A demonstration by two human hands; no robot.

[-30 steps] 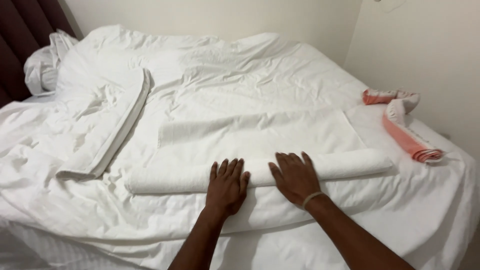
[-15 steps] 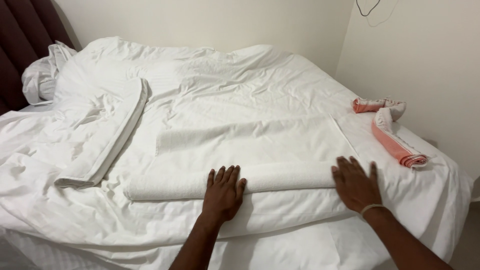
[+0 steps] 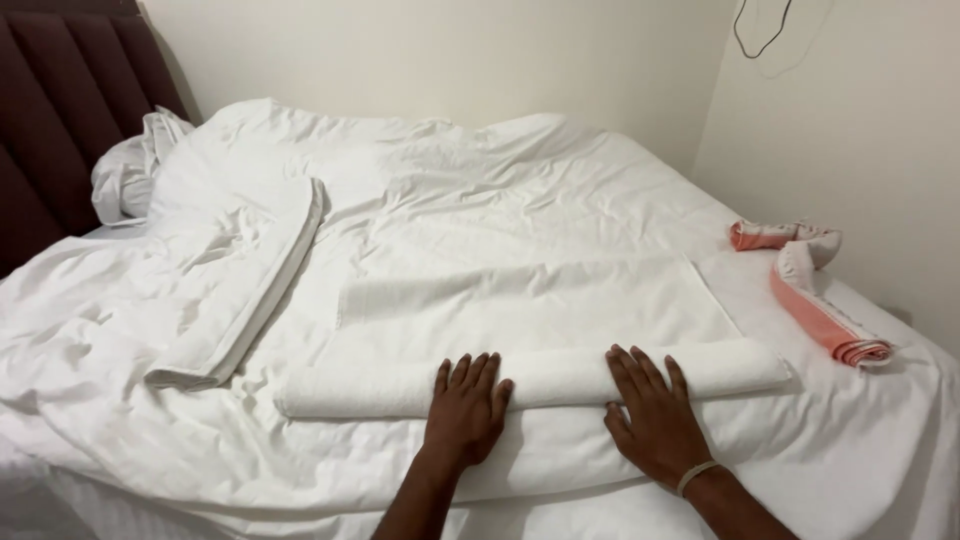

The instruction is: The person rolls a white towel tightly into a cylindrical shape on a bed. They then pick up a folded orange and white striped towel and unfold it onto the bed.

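Your left hand point(image 3: 465, 412) and right hand point(image 3: 655, 415): both flat, fingers spread, pressing the white towel roll point(image 3: 530, 378), gripping nothing. Roll lies crosswise near the bed's point(image 3: 150, 440) front edge, its unrolled part beyond. Pink-and-white rolled towel point(image 3: 815, 300) at right, apparently untouched.

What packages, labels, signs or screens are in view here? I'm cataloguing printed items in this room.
None in view: only a white towel, partly rolled under the left hand and right hand, white bedding, a pink-and-white cloth and a dark wall cable.
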